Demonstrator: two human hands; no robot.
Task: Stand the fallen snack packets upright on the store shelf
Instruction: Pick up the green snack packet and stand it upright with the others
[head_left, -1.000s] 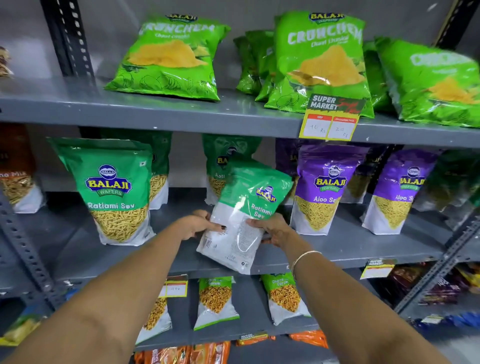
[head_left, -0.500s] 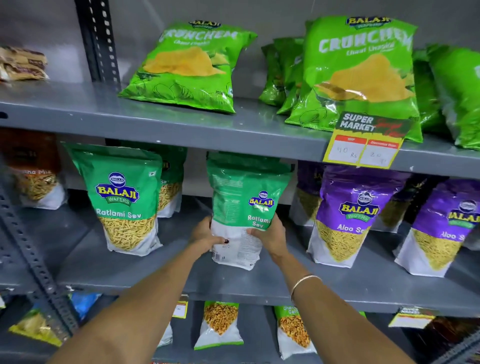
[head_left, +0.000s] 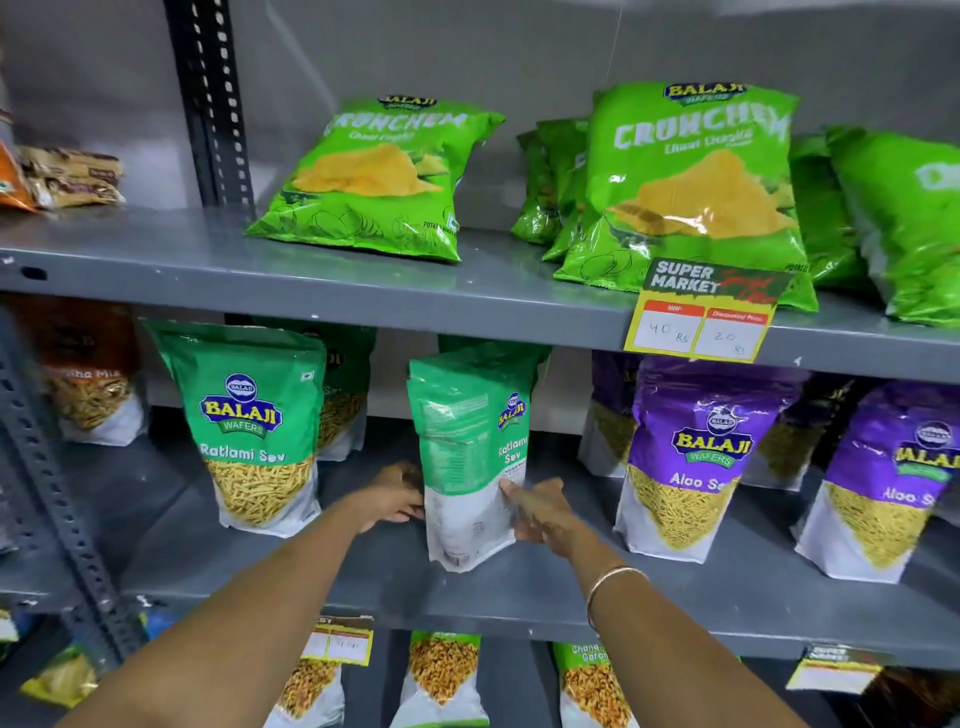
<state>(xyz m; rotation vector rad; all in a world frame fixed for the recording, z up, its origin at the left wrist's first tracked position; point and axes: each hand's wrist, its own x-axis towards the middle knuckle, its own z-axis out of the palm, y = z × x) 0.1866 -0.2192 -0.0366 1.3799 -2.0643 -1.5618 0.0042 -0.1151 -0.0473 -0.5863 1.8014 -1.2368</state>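
Observation:
A green and white Ratlami Sev packet stands upright on the middle shelf, turned so its back and right side face me. My left hand presses its lower left edge and my right hand presses its lower right edge, so both hold it. Another upright Ratlami Sev packet stands to the left. Behind the held packet a further green packet shows, mostly hidden.
Purple Aloo Sev packets stand close on the right. Green Crunchem bags lie leaning on the upper shelf, with a price tag on its edge. A grey slotted upright crosses the left. More packets stand on the lower shelf.
The packet went from tilted in front of the shelf to upright on the middle shelf, turning its side toward me. Both hands stayed on it and moved deeper in.

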